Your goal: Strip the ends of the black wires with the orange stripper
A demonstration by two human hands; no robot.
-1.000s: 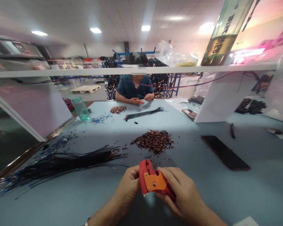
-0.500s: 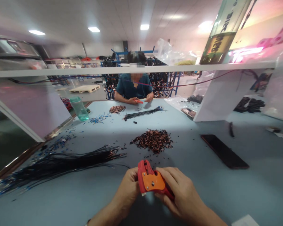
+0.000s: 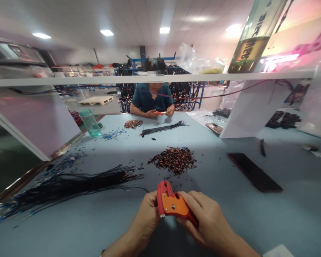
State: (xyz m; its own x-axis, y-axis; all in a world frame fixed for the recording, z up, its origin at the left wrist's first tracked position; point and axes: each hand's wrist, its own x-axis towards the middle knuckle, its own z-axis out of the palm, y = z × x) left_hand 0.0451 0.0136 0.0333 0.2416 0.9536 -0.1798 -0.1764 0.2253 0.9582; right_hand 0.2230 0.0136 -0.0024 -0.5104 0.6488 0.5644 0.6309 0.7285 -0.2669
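Note:
My right hand (image 3: 207, 216) is wrapped round the handles of a red and orange wire stripper (image 3: 173, 205), its head pointing up and left. At the left side of the tool's head, my left hand (image 3: 147, 210) is closed, its fingertips hidden behind the tool. What those fingers hold does not show. A loose black wire (image 3: 135, 187) from the bundle ends near this hand. The bundle of black wires (image 3: 77, 187) lies to the left, with blue tips at its far left end and coppery ends at the right. Beyond the stripper sits a heap of short black and copper offcuts (image 3: 173, 160).
A dark phone (image 3: 254, 172) lies at the right. Blue bits (image 3: 69, 160) are scattered at the left, near a green bottle (image 3: 90, 123). A white shelf (image 3: 109, 81) crosses above the table. Opposite, a person (image 3: 153, 98) holds a red tool beside another wire bundle (image 3: 163, 128).
My hands and the wire stripper have shifted very slightly, the tool's head tilting a little. The person opposite has moved the red tool slightly to the right.

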